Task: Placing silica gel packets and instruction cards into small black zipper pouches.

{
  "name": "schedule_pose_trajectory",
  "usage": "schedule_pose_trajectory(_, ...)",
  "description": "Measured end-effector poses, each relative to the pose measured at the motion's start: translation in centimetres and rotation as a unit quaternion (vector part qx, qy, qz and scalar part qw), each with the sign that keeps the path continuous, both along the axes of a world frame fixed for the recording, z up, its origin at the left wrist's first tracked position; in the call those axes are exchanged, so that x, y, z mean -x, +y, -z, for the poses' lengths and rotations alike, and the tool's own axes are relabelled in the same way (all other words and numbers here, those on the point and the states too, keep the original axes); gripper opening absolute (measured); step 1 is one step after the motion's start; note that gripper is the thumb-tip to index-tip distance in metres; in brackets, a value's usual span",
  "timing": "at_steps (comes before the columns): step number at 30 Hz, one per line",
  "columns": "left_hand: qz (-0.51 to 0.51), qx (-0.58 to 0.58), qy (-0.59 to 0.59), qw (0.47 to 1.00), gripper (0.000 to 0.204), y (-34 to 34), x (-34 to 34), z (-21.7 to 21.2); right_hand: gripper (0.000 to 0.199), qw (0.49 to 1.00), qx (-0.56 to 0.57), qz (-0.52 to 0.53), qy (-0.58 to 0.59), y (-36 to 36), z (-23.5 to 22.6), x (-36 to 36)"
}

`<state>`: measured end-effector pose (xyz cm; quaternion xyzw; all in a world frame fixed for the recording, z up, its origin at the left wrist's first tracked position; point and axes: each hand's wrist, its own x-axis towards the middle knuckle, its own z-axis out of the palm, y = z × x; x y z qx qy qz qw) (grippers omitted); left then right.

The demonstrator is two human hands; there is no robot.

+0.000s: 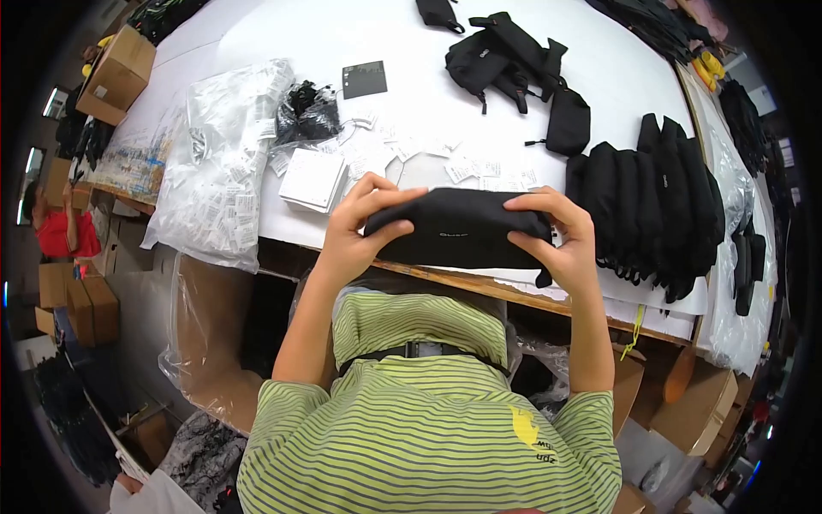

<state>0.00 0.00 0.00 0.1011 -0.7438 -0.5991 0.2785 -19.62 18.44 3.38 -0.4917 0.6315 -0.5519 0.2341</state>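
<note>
A long black fabric pouch [462, 227] with a small light print is held level in front of me, above the table's near edge. At its left end my left hand [364, 218] pinches it between thumb and fingers. My right hand [556, 231] grips the other end the same way. Just right of that hand stands a packed row of black pouches [642, 206]. Beyond the held pouch, several white labels [467, 167] lie scattered on the white table [308, 34]. A stack of white cards [310, 180] sits near my left hand.
Left on the table lies a clear bag of labels [224, 163], beside a small bag of black cords [306, 111] and a dark square card [365, 79]. More black pouches [505, 64] are heaped at the far right. A cardboard box [117, 73] stands far left; a person in red [64, 233] is beyond.
</note>
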Motion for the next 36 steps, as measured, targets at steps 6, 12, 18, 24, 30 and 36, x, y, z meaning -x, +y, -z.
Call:
schedule_pose_trajectory(6, 0.055, 0.168, -0.087, 0.98, 0.041, 0.6, 0.2, -1.6, 0.025, 0.988, -0.149, -0.014, -0.042, 2.6, -0.5, 1.5)
schedule_pose_trajectory(12, -0.049, 0.199, -0.116, 0.972, 0.04, -1.3, -1.0, -0.8, 0.026, 0.989, -0.091, 0.116, -0.003, 7.9, -2.5, 4.5)
schedule_pose_trajectory(18, -0.321, 0.369, -0.247, 0.837, 0.052, -10.2, -6.0, 4.4, 0.026, 0.815, 0.147, 0.533, 0.173, 16.8, -6.4, 10.4)
schedule_pose_trajectory(24, -0.285, 0.298, -0.403, 0.817, 0.075, -13.3, -8.1, 9.6, 0.034, 0.737, -0.004, 0.62, 0.268, 19.3, -6.8, 16.4)
schedule_pose_trajectory(30, -0.271, 0.263, -0.429, 0.821, 0.073, -11.5, -7.1, 9.2, 0.045, 0.761, -0.163, 0.544, 0.312, 19.3, -6.0, 17.2)
schedule_pose_trajectory(36, -0.367, 0.387, -0.338, 0.775, 0.05, -10.1, -6.2, 8.7, 0.016, 0.797, -0.034, 0.478, 0.368, 11.1, -6.2, 8.6)
